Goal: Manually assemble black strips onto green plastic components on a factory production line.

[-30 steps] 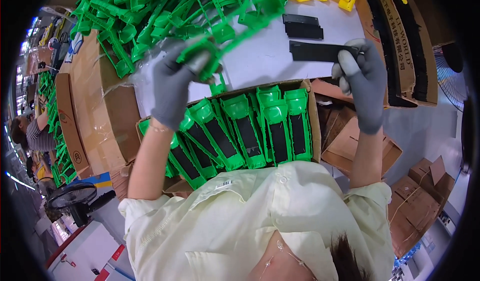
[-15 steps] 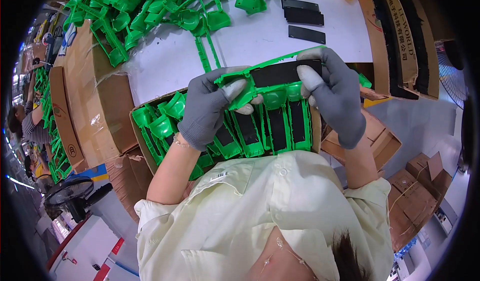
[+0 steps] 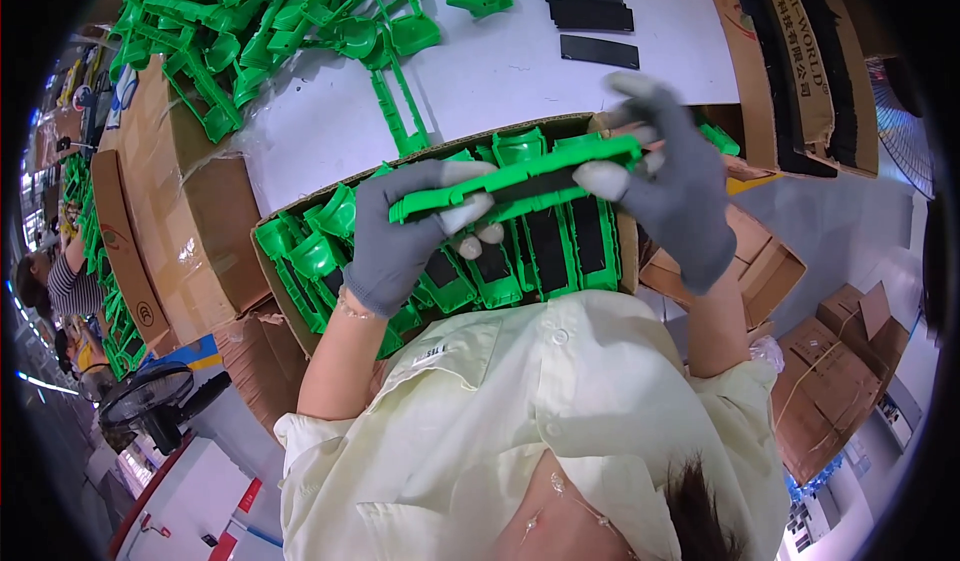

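Note:
A long green plastic shell [image 3: 470,193] with a black panel [image 3: 525,189] set in it is held up over an open carton, tilted so its edge faces me. My left hand [image 3: 400,226], in a grey glove with pale fingertips, is closed round its left end, thumb on the near side. My right hand [image 3: 675,186], gloved alike, has its thumb pressed against the shell's right end; the forefinger is raised and blurred. Below, the carton [image 3: 629,251] holds rows of similar green shells [image 3: 500,286], several with black panels in them.
Loose green shells [image 3: 290,21] are heaped at the back left of the white table [image 3: 490,86]. Three black panels [image 3: 600,51] lie farther right. Tall cardboard [image 3: 735,41] edges the right side; a large box [image 3: 190,211] stands left, a black fan [image 3: 150,396] lower left.
The shell has come down slightly and rolled so its edge shows and less of the black panel is visible. My right forefinger has lifted off its top.

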Action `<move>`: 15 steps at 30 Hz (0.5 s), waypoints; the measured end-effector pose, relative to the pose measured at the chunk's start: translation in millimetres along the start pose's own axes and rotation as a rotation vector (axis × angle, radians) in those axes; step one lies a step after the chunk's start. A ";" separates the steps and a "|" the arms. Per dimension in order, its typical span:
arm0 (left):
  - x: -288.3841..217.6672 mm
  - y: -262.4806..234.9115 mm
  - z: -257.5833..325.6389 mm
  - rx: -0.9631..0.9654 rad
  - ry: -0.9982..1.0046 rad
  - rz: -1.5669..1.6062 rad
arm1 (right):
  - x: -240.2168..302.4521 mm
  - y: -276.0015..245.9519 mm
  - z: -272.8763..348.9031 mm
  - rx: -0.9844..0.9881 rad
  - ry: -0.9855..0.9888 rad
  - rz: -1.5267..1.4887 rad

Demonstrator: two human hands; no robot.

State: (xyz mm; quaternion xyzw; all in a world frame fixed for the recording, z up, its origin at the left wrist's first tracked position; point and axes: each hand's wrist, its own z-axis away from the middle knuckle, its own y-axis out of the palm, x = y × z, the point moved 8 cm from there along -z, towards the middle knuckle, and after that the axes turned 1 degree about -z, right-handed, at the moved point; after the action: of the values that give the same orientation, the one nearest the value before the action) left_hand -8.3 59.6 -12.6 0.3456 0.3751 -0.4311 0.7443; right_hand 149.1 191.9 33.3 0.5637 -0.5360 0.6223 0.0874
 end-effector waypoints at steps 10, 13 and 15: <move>18.4 -5.1 25.0 0.008 -0.145 -0.219 | -18.2 47.8 62.1 0.399 0.265 -0.071; 3.2 -18.4 31.7 0.144 -0.235 -0.240 | -17.3 55.9 72.5 0.556 0.296 -0.084; -12.6 -48.4 25.7 0.151 -0.305 -0.478 | -12.4 50.7 70.4 0.646 0.440 -0.293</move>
State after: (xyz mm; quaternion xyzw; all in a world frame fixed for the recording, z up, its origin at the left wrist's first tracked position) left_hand -49.5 24.0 1.3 0.2330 0.2969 -0.6679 0.6415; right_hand 160.1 123.3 -20.2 0.4859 -0.1960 0.8451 0.1060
